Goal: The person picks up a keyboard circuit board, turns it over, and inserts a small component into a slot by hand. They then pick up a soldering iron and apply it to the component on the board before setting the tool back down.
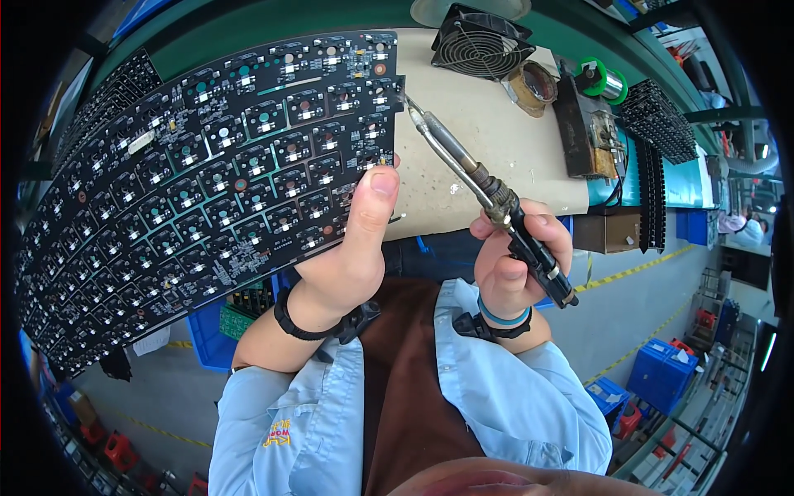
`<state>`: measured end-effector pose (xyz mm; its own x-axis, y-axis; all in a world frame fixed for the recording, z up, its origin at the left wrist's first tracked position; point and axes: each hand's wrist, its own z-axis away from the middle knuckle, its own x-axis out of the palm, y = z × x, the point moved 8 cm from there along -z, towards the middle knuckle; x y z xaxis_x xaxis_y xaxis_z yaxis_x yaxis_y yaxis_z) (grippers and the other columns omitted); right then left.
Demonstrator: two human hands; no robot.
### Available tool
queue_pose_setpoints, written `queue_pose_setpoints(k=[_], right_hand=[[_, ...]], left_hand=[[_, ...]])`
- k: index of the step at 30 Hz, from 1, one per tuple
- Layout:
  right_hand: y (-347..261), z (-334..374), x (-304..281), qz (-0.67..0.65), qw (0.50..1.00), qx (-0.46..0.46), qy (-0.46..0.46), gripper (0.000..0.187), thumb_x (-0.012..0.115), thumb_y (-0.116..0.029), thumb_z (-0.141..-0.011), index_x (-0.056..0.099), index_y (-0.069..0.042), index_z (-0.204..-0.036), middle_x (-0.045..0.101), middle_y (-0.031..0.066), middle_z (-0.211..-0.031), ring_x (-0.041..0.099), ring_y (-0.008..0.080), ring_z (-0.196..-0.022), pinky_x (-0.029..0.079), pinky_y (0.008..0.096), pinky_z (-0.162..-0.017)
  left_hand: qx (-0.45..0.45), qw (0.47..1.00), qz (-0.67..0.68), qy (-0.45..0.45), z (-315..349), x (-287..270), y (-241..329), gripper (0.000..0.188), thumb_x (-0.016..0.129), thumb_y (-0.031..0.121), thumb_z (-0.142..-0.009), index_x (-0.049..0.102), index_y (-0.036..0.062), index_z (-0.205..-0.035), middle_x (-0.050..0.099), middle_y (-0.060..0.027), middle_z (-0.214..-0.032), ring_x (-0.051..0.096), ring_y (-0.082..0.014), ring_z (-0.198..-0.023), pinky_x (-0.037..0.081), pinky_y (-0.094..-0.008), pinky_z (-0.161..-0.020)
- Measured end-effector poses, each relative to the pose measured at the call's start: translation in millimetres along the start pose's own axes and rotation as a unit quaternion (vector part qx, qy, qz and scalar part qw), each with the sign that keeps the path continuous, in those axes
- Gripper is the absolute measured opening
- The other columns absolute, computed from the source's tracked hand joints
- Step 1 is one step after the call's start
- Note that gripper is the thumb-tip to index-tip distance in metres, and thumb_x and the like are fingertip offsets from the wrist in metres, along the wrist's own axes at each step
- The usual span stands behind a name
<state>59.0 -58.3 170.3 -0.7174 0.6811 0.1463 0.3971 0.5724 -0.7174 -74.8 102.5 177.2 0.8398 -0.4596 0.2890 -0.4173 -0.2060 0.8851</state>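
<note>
A large black keyboard circuit board fills the left of the head view, tilted, its face covered with rows of key footprints and small components. My left hand grips its lower right corner, thumb on the face and fingers hidden behind. In my right hand is a soldering iron with a dark handle and a thin metal tube along its shaft. Its tip points up and left, close to the board's right edge near a small tab; whether it touches cannot be made out.
On the tan bench sheet stand a black fan, a round brownish container, a worn metal stand and a green solder spool. Stacked black boards are at the right. A blue bin with green boards sits below the held board.
</note>
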Motion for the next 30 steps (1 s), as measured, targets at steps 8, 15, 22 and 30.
queue_pose_setpoints(k=[8, 15, 22, 30], right_hand=[[-0.3, -0.8, 2.6, -0.016, 1.0, 0.001, -0.001, 0.047, 0.075, -0.03, -0.088, 0.054, -0.001, -0.12, 0.064, 0.0206, -0.103, 0.068, 0.0244, -0.082, 0.056, 0.0326, -0.073], [-1.0, -0.4, 2.6, -0.02, 1.0, 0.002, -0.011, 0.048, 0.074, -0.03, -0.089, 0.053, -0.002, -0.121, 0.061, 0.0216, -0.107, 0.068, 0.0255, -0.082, 0.057, 0.0333, -0.072], [-1.5, 0.0, 4.0, -0.021, 1.0, 0.009, -0.014, 0.047, 0.074, -0.03, -0.089, 0.053, -0.002, -0.121, 0.061, 0.0215, -0.107, 0.068, 0.0256, -0.082, 0.057, 0.0339, -0.072], [0.7, 3.3, 2.1, 0.008, 1.0, 0.004, -0.022, 0.056, 0.071, -0.038, -0.09, 0.047, -0.002, -0.125, 0.059, 0.0239, -0.105, 0.062, 0.0275, -0.075, 0.052, 0.0378, -0.063]], left_hand=[[0.001, 1.0, 0.01, -0.003, 0.1, 1.0, -0.1, 0.015, 0.065, 0.006, -0.093, 0.067, -0.0014, -0.106, 0.069, -0.0072, -0.098, 0.065, -0.0128, -0.083, 0.053, -0.026, -0.075], [0.016, 1.0, 0.016, -0.008, 0.4, 1.9, 2.6, 0.015, 0.065, 0.005, -0.093, 0.068, -0.0019, -0.105, 0.069, -0.0076, -0.098, 0.065, -0.0129, -0.083, 0.053, -0.0256, -0.074], [-0.002, 1.0, 0.028, 0.003, 3.1, 0.6, -1.0, 0.015, 0.066, 0.006, -0.093, 0.068, -0.0025, -0.105, 0.07, -0.0076, -0.097, 0.065, -0.0132, -0.083, 0.052, -0.0256, -0.074], [0.013, 1.0, -0.007, -0.009, 2.6, -1.8, -2.4, 0.015, 0.067, 0.006, -0.092, 0.069, -0.0029, -0.104, 0.07, -0.0075, -0.097, 0.065, -0.0132, -0.082, 0.052, -0.0256, -0.074]])
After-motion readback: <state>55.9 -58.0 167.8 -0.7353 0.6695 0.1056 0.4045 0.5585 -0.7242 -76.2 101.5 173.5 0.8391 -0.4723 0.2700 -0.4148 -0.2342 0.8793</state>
